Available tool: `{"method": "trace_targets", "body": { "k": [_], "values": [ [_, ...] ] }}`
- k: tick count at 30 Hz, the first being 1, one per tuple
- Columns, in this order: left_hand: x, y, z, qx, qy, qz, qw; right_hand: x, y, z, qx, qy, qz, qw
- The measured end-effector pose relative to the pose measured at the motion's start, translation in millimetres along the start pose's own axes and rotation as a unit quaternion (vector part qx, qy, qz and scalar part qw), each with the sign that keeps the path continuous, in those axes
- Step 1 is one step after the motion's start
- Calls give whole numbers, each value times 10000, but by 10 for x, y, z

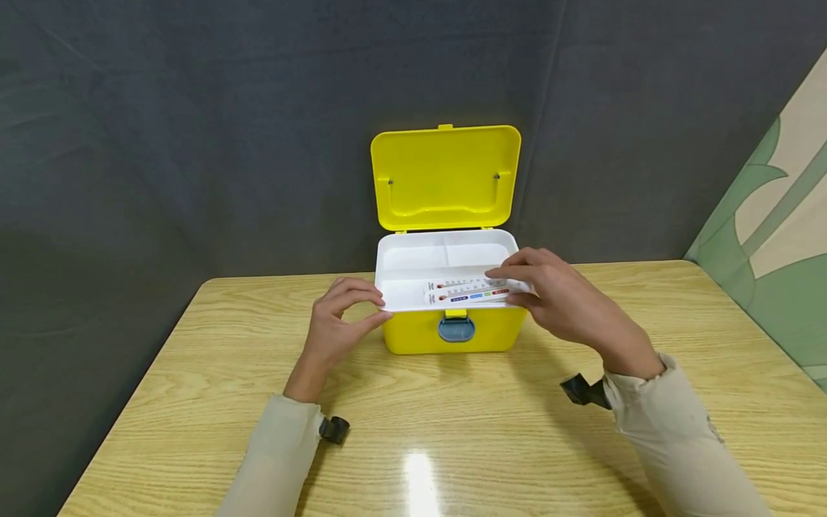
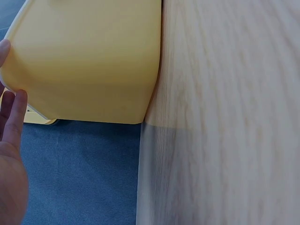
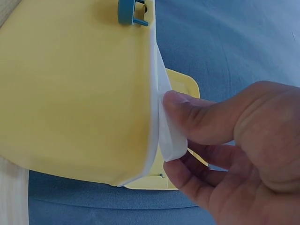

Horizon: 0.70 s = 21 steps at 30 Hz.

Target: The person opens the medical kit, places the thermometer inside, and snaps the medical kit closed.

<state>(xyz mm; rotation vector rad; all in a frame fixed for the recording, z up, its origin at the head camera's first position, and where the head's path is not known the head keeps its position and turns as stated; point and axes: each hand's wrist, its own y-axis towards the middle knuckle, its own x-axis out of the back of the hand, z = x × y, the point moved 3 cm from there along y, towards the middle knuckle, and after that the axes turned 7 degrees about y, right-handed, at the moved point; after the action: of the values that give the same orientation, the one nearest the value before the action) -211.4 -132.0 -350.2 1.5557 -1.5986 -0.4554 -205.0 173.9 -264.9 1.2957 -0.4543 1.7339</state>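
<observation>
An open yellow storage box (image 1: 416,334) with a white inner tray (image 1: 413,248) stands on the table. My right hand (image 1: 558,291) pinches the right end of a flat white thermometer pack (image 1: 452,291), printed with scales, red bulbs and coloured bars. The pack lies tilted over the tray's front part; in the right wrist view its white end (image 3: 171,136) shows between thumb and fingers, just above the rim. At the box's front left corner, my left hand (image 1: 342,319) grips the rim between thumb and fingers; most of that hand is out of the left wrist view.
Behind the tray the yellow lid (image 1: 446,179) stands upright on its hinges, in front of a dark cloth (image 1: 291,143). A grey-blue latch (image 1: 456,330) hangs on the box's front. The wooden table (image 1: 491,445) extends to both sides, with a green patterned panel (image 1: 762,237) at right.
</observation>
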Motion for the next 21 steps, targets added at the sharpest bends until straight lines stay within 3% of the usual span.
{"method": "trace_targets", "body": {
  "k": [8, 21],
  "values": [
    [2, 25, -17, -136, 73, -17, 9999, 25, -2, -17, 62, 73, 14, 10000],
    [3, 9, 7, -81, 67, 5, 9999, 39, -14, -55, 112, 111, 62, 9999]
  ]
}}
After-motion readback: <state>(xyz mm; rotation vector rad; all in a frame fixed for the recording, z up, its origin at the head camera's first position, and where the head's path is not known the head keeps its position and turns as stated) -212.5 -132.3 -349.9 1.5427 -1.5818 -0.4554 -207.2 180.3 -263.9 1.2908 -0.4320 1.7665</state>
